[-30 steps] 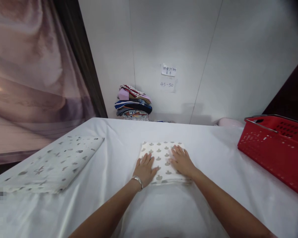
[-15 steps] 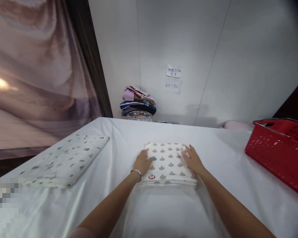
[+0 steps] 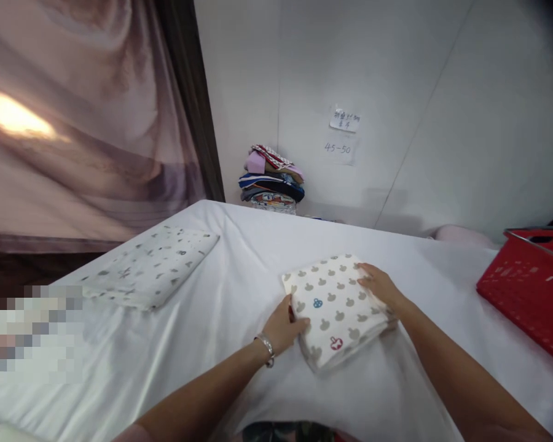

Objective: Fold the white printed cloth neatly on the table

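Observation:
A folded white cloth [image 3: 336,294] with a grey mushroom print, one blue and one red motif, is tilted and turned above the white-covered table [image 3: 249,258]. My left hand [image 3: 283,326], with a bracelet at the wrist, grips its left edge, thumb on top and fingers partly hidden beside it. At the opposite edge, my right hand [image 3: 380,287] is closed round the cloth's upper right side. Another folded white cloth [image 3: 156,267] with small dark prints lies flat at the table's left.
A red plastic basket [image 3: 528,294] stands at the right edge. Behind the table, a pile of folded fabrics [image 3: 271,181] rests against the wall, near two paper notes [image 3: 343,135]. A pink curtain [image 3: 87,135] hangs at the left.
The mushroom-print cloth lay flat and square under my hands; now it is turned and its near edge is lifted. Both hands have gone from resting on it to gripping its sides.

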The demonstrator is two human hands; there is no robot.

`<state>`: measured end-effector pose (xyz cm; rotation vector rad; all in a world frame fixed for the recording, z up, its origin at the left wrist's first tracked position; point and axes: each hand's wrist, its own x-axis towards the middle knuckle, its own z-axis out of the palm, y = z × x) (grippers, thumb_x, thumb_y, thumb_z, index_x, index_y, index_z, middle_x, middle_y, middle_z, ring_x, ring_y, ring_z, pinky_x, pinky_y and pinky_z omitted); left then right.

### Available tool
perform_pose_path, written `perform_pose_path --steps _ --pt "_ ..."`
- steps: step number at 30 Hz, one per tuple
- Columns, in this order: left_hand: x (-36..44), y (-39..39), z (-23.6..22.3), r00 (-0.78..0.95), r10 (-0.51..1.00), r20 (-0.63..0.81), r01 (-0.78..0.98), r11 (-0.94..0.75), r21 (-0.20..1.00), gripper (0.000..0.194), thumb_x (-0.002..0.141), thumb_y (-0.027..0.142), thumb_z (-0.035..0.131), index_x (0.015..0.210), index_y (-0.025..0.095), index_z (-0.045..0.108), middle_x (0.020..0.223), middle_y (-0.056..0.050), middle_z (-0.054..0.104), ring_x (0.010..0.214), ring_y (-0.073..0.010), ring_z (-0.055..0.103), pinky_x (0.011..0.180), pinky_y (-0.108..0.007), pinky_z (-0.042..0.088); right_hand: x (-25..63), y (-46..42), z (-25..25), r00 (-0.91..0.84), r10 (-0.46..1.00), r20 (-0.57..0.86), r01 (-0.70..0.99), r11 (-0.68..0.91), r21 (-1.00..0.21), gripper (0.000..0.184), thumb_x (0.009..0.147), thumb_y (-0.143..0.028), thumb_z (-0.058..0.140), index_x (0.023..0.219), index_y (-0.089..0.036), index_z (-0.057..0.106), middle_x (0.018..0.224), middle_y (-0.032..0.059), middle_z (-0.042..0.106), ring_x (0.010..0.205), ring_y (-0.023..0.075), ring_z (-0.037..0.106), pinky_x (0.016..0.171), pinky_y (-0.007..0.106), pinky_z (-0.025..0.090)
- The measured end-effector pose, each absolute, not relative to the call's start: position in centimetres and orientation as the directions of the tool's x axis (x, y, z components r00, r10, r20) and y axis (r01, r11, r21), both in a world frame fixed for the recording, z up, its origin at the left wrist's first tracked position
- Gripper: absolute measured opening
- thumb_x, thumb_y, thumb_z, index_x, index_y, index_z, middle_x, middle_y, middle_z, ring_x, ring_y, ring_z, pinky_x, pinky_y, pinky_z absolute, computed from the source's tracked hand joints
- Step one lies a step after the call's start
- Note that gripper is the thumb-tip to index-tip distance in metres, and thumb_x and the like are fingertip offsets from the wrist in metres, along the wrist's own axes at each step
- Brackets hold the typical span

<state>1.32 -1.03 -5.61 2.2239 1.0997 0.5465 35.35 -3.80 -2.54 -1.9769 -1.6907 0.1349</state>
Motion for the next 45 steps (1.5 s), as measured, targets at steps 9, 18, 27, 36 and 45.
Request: perform_pose_path --steps 9,18,27,36,45 --pt "2.5 2.6 -1.7 0.445 0.827 0.344 0.561 -0.557 0.613 0.044 0.084 0.038 0.043 0.123 0.017 0.042 0.132 -0.010 0.041 0.119 -0.0206 0.040 0.097 -0.038 0.036 23.4 -6.9 -0.9 -0.019 0.982 0.186 0.961 0.070 -0.269 0.048 0.087 -0.045 0.033 0.131 -0.024 0.038 0.139 0.0077 0.034 0.129 0.0255 0.026 0.102 0.051 0.022" --pt "3.5 3.3 -4.9 0.652 0.736 0.183 0.651 -0.667 0.363 0.051 0.090 0.045 0.022 0.136 0.024 0.026 0.145 -0.001 0.019 0.133 -0.0203 0.011 0.104 -0.045 0.021 19.9 -9.8 -1.7 -0.116 0.990 0.075 0.978 0.127 -0.167 0.053 0.088 -0.049 0.027 0.133 -0.022 0.034 0.143 0.0078 0.024 0.132 0.0245 0.015 0.104 0.050 0.014" --pt "3.6 4.1 -4.5 0.649 0.732 0.206 0.641 -0.673 0.370 0.048 0.089 0.041 0.028 0.133 0.024 0.032 0.144 -0.002 0.024 0.132 -0.0208 0.015 0.104 -0.043 0.023 18.8 -11.8 -1.3 -0.107 0.978 0.182 0.930 0.163 -0.330 0.038 0.089 -0.035 0.036 0.124 -0.028 0.046 0.137 0.0041 0.038 0.128 0.0223 0.027 0.103 0.048 0.016" --pt "2.5 -1.0 -2.3 0.668 0.609 0.427 0.482 -0.792 0.376 0.040 0.086 0.038 0.039 0.118 0.017 0.049 0.130 -0.010 0.044 0.123 -0.0250 0.033 0.100 -0.045 0.029 31.4 -13.3 -0.4 0.634 0.747 0.201 0.508 -0.206 -0.837 0.029 0.075 -0.032 0.050 0.097 -0.020 0.065 0.112 0.0066 0.060 0.106 0.0205 0.052 0.093 0.035 0.038" --pt "3.3 -7.8 -1.2 0.809 0.371 0.455 0.260 -0.921 0.289 0.024 0.080 0.030 0.052 0.102 0.022 0.058 0.093 -0.007 0.057 0.088 -0.0205 0.050 0.077 -0.037 0.040 34.0 -14.3 -0.2 0.677 0.733 -0.072 0.353 -0.409 -0.842 0.027 0.069 -0.038 0.055 0.079 -0.016 0.067 0.072 0.0036 0.065 0.065 0.0150 0.057 0.053 0.023 0.041"
